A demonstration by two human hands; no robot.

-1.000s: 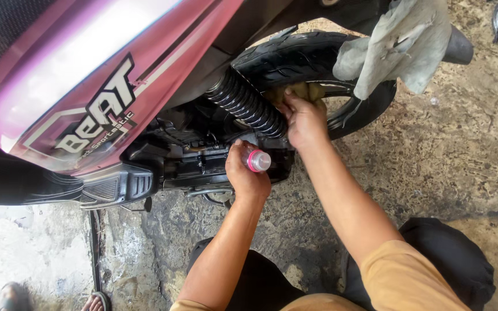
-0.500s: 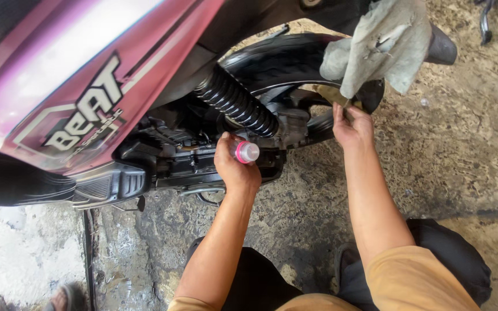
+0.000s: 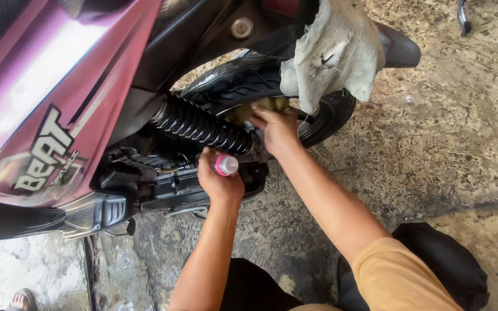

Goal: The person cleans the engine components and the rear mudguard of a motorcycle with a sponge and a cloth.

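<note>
Left hand (image 3: 219,178) clamped on pink-capped bottle (image 3: 225,165); right hand (image 3: 276,128) pressing yellowish cloth (image 3: 263,105) just above, by tyre (image 3: 243,80). Mid-wipe; next needs steady pressure.

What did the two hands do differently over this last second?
The right hand, out by the hanging grey rag half a second ago, has gone back in beside the rear tyre. The left hand kept gripping the pink-capped tool by the black shock spring.

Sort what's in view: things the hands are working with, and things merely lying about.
In use:
left hand gripping a pink-capped bottle
right hand at the rear wheel
black shock spring

Lying about:
grey rag draped over the scooter's tail
dark object on the concrete
</note>
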